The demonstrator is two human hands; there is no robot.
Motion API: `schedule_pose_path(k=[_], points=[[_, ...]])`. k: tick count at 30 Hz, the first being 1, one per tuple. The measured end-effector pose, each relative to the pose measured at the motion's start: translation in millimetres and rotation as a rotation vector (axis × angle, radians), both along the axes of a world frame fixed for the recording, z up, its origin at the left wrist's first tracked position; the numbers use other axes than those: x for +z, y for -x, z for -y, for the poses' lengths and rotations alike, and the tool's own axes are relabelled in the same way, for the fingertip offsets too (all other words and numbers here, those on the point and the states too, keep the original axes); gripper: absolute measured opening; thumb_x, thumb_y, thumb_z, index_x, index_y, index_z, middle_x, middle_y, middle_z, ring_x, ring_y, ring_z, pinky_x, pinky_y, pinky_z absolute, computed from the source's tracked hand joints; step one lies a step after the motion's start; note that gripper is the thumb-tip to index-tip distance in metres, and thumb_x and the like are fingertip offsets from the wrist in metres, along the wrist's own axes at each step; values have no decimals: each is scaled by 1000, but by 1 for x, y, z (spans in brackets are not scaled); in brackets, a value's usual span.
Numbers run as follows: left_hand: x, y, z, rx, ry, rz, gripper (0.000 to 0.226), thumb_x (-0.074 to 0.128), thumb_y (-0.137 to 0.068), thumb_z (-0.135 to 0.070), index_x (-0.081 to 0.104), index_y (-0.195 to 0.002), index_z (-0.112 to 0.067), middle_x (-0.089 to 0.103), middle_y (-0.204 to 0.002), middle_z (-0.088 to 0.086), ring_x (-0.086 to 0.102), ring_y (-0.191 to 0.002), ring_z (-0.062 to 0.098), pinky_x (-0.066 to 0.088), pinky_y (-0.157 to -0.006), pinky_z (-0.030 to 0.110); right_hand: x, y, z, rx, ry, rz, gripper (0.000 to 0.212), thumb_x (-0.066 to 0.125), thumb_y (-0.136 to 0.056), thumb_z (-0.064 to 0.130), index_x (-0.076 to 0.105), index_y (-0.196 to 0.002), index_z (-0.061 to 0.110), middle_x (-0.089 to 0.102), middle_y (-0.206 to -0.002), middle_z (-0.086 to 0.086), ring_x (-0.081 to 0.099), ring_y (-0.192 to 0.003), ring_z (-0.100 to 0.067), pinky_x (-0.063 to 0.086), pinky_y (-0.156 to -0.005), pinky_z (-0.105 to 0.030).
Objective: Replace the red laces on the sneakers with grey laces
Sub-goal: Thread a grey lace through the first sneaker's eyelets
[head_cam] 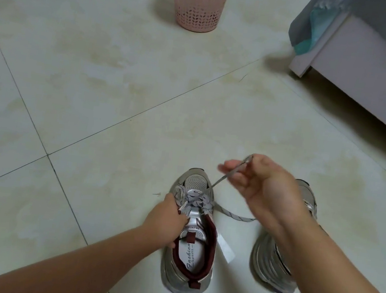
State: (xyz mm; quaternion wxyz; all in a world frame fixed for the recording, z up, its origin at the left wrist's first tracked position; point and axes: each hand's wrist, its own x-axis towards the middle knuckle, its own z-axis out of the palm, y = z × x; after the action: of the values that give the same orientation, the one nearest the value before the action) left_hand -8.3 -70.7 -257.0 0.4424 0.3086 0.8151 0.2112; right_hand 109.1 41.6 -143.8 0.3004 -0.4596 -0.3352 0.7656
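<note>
Pulling one end of the flat grey fabric lace up and away to the right, I have it pinched in the curled fingers of my right hand, raised above the floor, with the lace running taut from my fingers down to the eyelets. My left hand is down on the grey mesh-and-silver sneaker with the dark red lining, fingers curled and gripping its upper edge beside the tongue to keep it from sliding. The other end of the lace trails loose across the pale glossy floor tile to the right of the shoe. No red lace shows anywhere in view.

I judge this to be mid-lacing: grey crossings sit only over the lower eyelets near the toe, and the rows closer to the tongue top look unthreaded. Next I would need to take out the slack, then feed this tip through the following eyelet on the opposite side, keeping the flat lace untwisted and the 2 ends about even.

The second grey sneaker lies on its side just right of the first, partly behind my right forearm; I cannot tell how far it is laced. A pink perforated plastic basket stands well away at the top.
</note>
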Motion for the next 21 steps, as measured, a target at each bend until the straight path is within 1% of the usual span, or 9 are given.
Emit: schedule_pose_path(k=[2, 5, 8, 11, 12, 14, 17, 19, 21], points=[[0, 0, -1, -9, -2, -36, 13, 47, -88, -16, 36, -94, -15, 47, -74, -5, 49, -50, 9, 38, -35, 8, -5, 4, 9, 32, 74, -23, 31, 30, -99, 5, 39, -70, 11, 44, -45, -1, 39, -46, -17, 52, -53, -26], [1, -1, 0, -4, 14, -41, 9, 45, -88, -13, 37, -92, -13, 47, -74, -2, 49, -50, 11, 36, -32, 9, 2, 0, 1, 13, -73, 145, 35, 31, -95, -1, 31, -64, 16, 27, -39, 8, 21, -38, -9, 28, -35, -16], [3, -1, 2, 33, 25, -16, 9, 43, -89, -9, 35, -87, -13, 46, -74, 1, 48, -39, 12, 30, -26, 13, 30, -18, -31, -196, -209, 151, 38, 28, -88, -5, 27, -59, 19, 27, -34, 11, 21, -30, -5, 17, -35, -9], [8, -2, 1, 41, 27, 11, 11, 43, -89, -11, 33, -86, -13, 49, -76, 4, 48, -29, 9, 34, -31, 20, 48, -33, -52, -300, -274, 83, 38, 21, -82, -6, 22, -54, 20, 20, -39, 10, 14, -35, -7, 10, -41, -14], [10, -3, 0, 11, 37, -51, 12, 45, -89, -13, 33, -88, -12, 50, -78, 4, 51, -38, 10, 37, -38, 22, 48, -33, -52, -300, -292, 96, 38, 22, -85, -5, 24, -55, 20, 21, -38, 10, 15, -35, -7, 11, -40, -13], [14, -6, 3, -104, 24, -323, 17, 47, -90, -23, 33, -89, -13, 50, -82, 3, 50, -62, 16, 36, -53, 27, 41, -26, -47, -274, -338, 139, 35, 28, -94, 2, 32, -63, 18, 28, -37, 12, 21, -33, -6, 18, -37, -12], [23, -12, 9, -391, -315, -665, 19, 60, -85, -30, 49, -85, -14, 50, -87, 2, 51, -75, 18, 37, -56, 25, 31, -17, -42, -205, -349, 158, 29, 34, -97, 7, 40, -71, 17, 35, -40, 11, 27, -36, -7, 26, -39, -16], [28, -16, 4, -531, -556, -692, 19, 74, -74, -22, 58, -71, -11, 53, -77, 4, 55, -68, 20, 39, -48, 25, 26, -14, -42, -155, -324, 175, 26, 37, -96, 6, 43, -73, 17, 37, -42, 10, 29, -37, -8, 29, -41, -20], [30, -18, -9, -578, -539, -672, 15, 66, -82, -24, 64, -75, -11, 48, -81, 3, 52, -77, 21, 37, -56, 26, 18, -10, -39, -110, -307, 198, 24, 38, -94, 2, 46, -76, 17, 38, -40, 12, 31, -38, -7, 31, -44, -21]])
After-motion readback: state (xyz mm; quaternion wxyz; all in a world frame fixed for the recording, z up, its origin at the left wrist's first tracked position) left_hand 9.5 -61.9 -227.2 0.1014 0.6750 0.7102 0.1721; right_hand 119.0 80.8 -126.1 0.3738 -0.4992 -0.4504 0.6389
